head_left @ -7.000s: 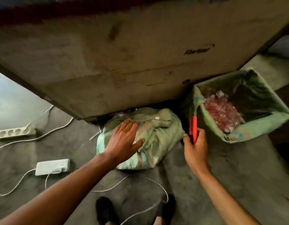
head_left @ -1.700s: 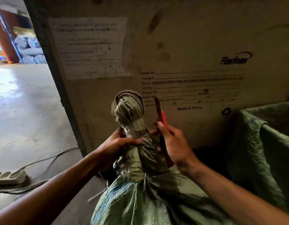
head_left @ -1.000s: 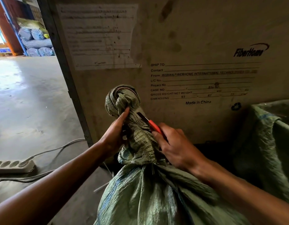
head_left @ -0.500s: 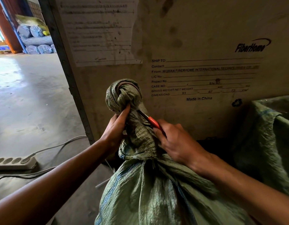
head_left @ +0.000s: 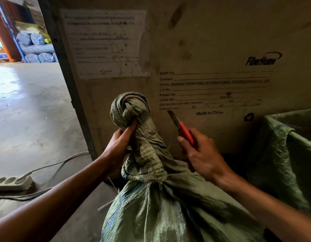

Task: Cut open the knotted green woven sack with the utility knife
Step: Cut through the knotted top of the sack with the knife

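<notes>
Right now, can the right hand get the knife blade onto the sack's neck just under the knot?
Probably yes. The right hand holds the knife beside the twisted neck, blade clear of the cloth, nothing between them. The left hand grips the neck's far side just below the knot, fingers near the cut line.

1. The green sack (head_left: 151, 212) runs off the bottom edge — its base and contents cannot be seen.
2. The left hand (head_left: 117, 149) wraps the neck; its fingertips are hidden behind the cloth.
3. The utility knife (head_left: 181, 127) handle is mostly buried in the right hand (head_left: 202, 154), which is slightly blurred.
4. The paper label (head_left: 105, 44) — its print is too faint to read.
5. A second sack (head_left: 289, 154) is cut by the right edge.
</notes>
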### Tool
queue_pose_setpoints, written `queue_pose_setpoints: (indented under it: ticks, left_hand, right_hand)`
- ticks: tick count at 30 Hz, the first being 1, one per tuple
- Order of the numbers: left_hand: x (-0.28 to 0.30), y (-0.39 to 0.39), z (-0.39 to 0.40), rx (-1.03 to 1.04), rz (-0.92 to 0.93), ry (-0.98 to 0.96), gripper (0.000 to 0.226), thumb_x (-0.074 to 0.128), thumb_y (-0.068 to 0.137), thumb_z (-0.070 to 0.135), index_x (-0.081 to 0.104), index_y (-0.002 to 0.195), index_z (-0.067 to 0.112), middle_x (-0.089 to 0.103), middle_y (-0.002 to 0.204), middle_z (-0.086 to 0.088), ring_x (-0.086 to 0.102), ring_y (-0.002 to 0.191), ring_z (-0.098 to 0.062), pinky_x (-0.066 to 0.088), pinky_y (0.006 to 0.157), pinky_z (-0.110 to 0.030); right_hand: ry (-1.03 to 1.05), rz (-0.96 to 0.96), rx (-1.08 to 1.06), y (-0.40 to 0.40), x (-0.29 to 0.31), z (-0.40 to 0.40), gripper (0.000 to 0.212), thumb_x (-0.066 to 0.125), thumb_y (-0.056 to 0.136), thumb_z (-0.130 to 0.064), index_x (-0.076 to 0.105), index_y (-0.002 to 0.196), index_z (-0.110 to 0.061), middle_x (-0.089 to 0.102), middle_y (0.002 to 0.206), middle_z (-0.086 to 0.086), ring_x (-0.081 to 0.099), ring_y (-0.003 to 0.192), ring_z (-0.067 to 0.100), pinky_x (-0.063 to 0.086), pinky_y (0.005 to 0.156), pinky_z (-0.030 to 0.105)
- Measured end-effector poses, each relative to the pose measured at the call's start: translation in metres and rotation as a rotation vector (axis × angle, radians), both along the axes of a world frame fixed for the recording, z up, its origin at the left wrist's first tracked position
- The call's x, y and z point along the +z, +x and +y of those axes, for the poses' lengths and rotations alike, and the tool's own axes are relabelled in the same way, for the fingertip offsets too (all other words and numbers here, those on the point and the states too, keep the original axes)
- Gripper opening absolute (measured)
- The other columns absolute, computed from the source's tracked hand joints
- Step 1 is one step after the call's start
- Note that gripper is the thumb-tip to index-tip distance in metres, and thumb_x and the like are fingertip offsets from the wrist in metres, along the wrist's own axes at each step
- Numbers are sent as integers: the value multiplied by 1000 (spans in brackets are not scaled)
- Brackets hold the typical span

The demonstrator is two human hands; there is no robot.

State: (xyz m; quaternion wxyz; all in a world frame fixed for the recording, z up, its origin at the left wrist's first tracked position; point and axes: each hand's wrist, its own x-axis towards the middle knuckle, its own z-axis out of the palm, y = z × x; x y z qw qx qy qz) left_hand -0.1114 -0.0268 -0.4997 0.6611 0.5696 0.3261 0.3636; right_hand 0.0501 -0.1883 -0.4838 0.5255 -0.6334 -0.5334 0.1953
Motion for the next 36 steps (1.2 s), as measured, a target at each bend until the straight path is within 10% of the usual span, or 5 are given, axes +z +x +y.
queue_pose_setpoints:
  ticks: [6, 10, 24, 30, 36]
  left_hand:
    - [8, 17, -20, -180, 27, 100, 69, 71, 56, 71, 67, 104, 22, 78, 97, -2, 74, 89, -16, 57, 63, -25]
    - [18, 10, -21, -327, 75, 291, 36, 79, 63, 50, 73, 91, 28, 78, 89, 2, 73, 79, -10, 55, 60, -19]
    - [18, -1, 1, -622, 89, 61, 56, 86, 63, 19, 64, 113, 7, 69, 118, -18, 66, 109, -32, 57, 83, -32]
    - [21, 6, -1, -460, 83, 68, 77, 89, 55, 33, 58, 119, 3, 69, 118, -17, 64, 111, -32, 51, 94, -42]
    - [21, 11, -2, -388, 79, 86, 60, 84, 60, 39, 66, 107, 8, 73, 101, -11, 68, 90, -26, 55, 72, -30]
  right_hand:
    - [87, 234, 88, -7, 13, 25, 25, 70, 80, -20, 52, 94, -31, 60, 92, -2, 65, 87, 12, 58, 79, 32]
    - [145, 264, 76, -2, 11, 27, 23, 66, 83, -12, 53, 95, -26, 60, 87, -3, 64, 83, 8, 59, 78, 33]
    - [-112, 356, 337, 31, 14, 15, 27, 61, 86, -4, 51, 111, -7, 56, 64, -5, 52, 48, 8, 46, 45, 19]
    - [-118, 380, 168, 37, 17, 17, 27, 66, 83, -16, 52, 105, -11, 53, 69, -1, 52, 47, 5, 46, 46, 21]
    - [-129, 279, 85, 20, 8, 18, 33, 73, 77, -11, 52, 102, -15, 62, 85, 2, 63, 67, 9, 49, 52, 14]
